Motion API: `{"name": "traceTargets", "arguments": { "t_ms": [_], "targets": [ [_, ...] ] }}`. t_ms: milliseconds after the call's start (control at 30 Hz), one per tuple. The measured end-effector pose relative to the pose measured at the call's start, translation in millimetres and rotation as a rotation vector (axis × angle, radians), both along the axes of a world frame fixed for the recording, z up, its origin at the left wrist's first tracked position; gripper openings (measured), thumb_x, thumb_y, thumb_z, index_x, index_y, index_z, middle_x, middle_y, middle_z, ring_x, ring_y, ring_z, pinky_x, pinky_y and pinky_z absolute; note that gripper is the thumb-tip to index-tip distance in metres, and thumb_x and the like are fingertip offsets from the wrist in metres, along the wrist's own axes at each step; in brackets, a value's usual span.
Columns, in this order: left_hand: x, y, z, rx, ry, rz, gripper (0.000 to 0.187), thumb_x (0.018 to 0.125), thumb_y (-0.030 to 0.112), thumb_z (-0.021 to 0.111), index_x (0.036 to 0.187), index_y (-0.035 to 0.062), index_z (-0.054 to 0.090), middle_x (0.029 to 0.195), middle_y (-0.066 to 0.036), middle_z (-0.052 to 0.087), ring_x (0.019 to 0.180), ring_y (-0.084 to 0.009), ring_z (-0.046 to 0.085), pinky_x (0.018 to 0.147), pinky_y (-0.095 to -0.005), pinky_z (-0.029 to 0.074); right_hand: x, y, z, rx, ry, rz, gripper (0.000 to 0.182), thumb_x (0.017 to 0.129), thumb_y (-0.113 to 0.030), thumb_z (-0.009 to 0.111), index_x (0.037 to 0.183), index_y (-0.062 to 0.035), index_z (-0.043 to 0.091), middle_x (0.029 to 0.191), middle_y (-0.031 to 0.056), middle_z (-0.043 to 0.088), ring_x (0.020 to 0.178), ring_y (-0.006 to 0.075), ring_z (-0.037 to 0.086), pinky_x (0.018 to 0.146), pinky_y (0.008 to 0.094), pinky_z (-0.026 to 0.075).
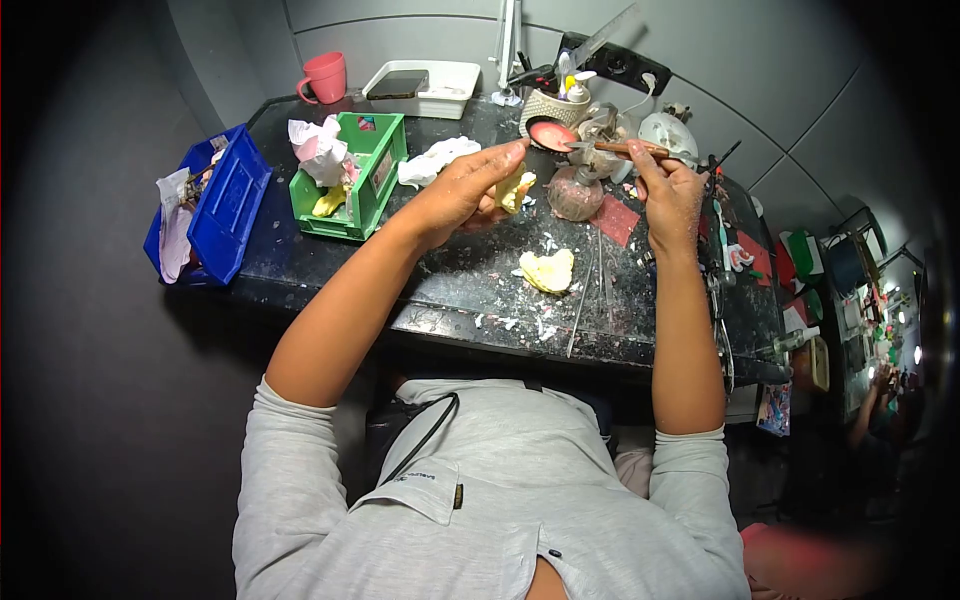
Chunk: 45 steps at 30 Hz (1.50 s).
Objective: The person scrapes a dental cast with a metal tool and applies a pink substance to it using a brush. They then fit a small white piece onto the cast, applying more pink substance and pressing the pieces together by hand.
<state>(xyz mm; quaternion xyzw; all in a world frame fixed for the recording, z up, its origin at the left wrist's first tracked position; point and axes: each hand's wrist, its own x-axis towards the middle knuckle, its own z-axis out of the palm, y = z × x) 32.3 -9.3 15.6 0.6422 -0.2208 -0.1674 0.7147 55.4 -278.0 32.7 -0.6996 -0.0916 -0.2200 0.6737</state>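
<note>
My left hand (462, 197) is closed around a yellow plaster dental cast (514, 189), which shows past the fingers and is partly hidden by them. My right hand (668, 190) grips a wax knife (638, 148) by its brown wooden handle. Its metal tip points left and overlaps the edge of a black dish of pink wax (552, 135). Below the knife stands a round glass spirit lamp (575, 196), with a red wax sheet (614, 220) beside it. A second yellow cast (547, 271) lies on the black worktop (450, 290), nearer to me.
Thin metal tools (583, 310) and pale scraps lie near the front edge. On the left are a green bin (375, 180) and a blue bin (235, 215), both holding pieces. A pink mug (324, 78) and a white tray (455, 80) with a phone stand behind.
</note>
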Motion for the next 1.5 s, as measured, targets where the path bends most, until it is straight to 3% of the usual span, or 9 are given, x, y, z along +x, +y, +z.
{"name": "traceTargets", "arguments": {
  "t_ms": [267, 433, 800, 967, 1067, 1200, 1333, 1367, 1500],
  "targets": [
    [0, -2, 1, 0.029, 0.030, 0.001, 0.072, 0.099, 0.058, 0.042, 0.152, 0.0117, 0.030, 0.072, 0.000, 0.056, 0.047, -0.0029, 0.038, 0.039, -0.0186, 0.027, -8, 0, -1, 0.130, -0.002, 0.055, 0.021, 0.089, -0.014, 0.073, 0.100, 0.0043, 0.071, 0.069, -0.0029, 0.060, 0.052, 0.0011, 0.039, 0.046, 0.0183, 0.027],
    [1, 0, 0, 0.016, 0.026, -0.008, 0.073, 0.098, 0.060, 0.041, 0.151, 0.0105, 0.032, 0.071, 0.000, 0.055, 0.047, -0.0033, 0.038, 0.039, -0.0190, 0.025, -24, -23, -3, 0.261, 0.034, 0.032, 0.024, 0.090, -0.017, 0.072, 0.096, 0.0058, 0.070, 0.085, 0.0114, 0.071, 0.050, 0.0040, 0.041, 0.046, 0.0183, 0.031],
    [-1, -2, 3, -0.009, 0.043, 0.031, 0.071, 0.097, 0.060, 0.047, 0.144, 0.0060, 0.044, 0.067, 0.000, 0.050, 0.047, -0.0045, 0.037, 0.041, -0.0204, 0.025, -33, -26, -7, 0.241, 0.109, -0.090, 0.023, 0.090, -0.015, 0.072, 0.094, 0.0070, 0.069, 0.080, 0.0077, 0.068, 0.051, 0.0049, 0.042, 0.045, 0.0189, 0.029],
    [1, -3, -2, -0.003, 0.049, 0.074, 0.072, 0.096, 0.061, 0.047, 0.137, 0.0018, 0.050, 0.056, 0.006, 0.038, 0.046, -0.0049, 0.038, 0.040, -0.0201, 0.024, -29, -30, -11, 0.227, 0.151, -0.103, 0.014, 0.088, -0.011, 0.072, 0.085, 0.0026, 0.069, 0.067, -0.0021, 0.057, 0.048, 0.0044, 0.042, 0.045, 0.0198, 0.029],
    [4, -3, -5, 0.014, 0.032, 0.047, 0.071, 0.098, 0.062, 0.041, 0.140, 0.0053, 0.048, 0.066, 0.002, 0.055, 0.043, -0.0023, 0.038, 0.037, -0.0184, 0.025, -33, -25, -7, 0.265, 0.119, -0.091, 0.016, 0.089, -0.010, 0.071, 0.088, 0.0055, 0.070, 0.069, -0.0007, 0.059, 0.050, 0.0045, 0.044, 0.045, 0.0198, 0.030],
    [3, -2, -2, 0.053, 0.002, 0.044, 0.074, 0.097, 0.064, 0.038, 0.137, 0.0035, 0.051, 0.064, 0.001, 0.053, 0.042, -0.0026, 0.036, 0.037, -0.0187, 0.024, -33, -26, -8, 0.234, 0.135, -0.084, 0.018, 0.089, -0.011, 0.071, 0.092, 0.0074, 0.070, 0.075, 0.0031, 0.062, 0.051, 0.0053, 0.043, 0.046, 0.0197, 0.030],
    [4, 0, -2, 0.080, 0.039, 0.039, 0.073, 0.096, 0.067, 0.038, 0.123, 0.0042, 0.062, 0.060, 0.001, 0.050, 0.042, -0.0037, 0.036, 0.037, -0.0197, 0.025, -40, -13, -5, 0.274, 0.086, -0.040, 0.020, 0.089, -0.011, 0.072, 0.094, 0.0079, 0.070, 0.076, 0.0037, 0.063, 0.052, 0.0055, 0.043, 0.047, 0.0194, 0.030],
    [3, -2, -4, 0.033, 0.037, 0.068, 0.067, 0.093, 0.068, 0.045, 0.092, 0.0039, 0.065, 0.057, 0.001, 0.049, 0.042, -0.0044, 0.038, 0.038, -0.0194, 0.026, -40, -11, -7, 0.241, 0.059, 0.016, 0.020, 0.089, -0.011, 0.072, 0.097, 0.0071, 0.070, 0.077, 0.0034, 0.064, 0.053, 0.0050, 0.043, 0.047, 0.0198, 0.031],
    [5, -2, -6, 0.033, 0.033, 0.054, 0.065, 0.092, 0.068, 0.048, 0.078, 0.0054, 0.061, 0.058, -0.001, 0.051, 0.040, -0.0047, 0.039, 0.036, -0.0201, 0.026, -52, 21, -6, 0.121, -0.054, 0.096, 0.015, 0.090, -0.009, 0.071, 0.098, 0.0039, 0.071, 0.083, 0.0031, 0.067, 0.064, 0.0045, 0.054, 0.055, 0.0172, 0.040]
  ]
}}
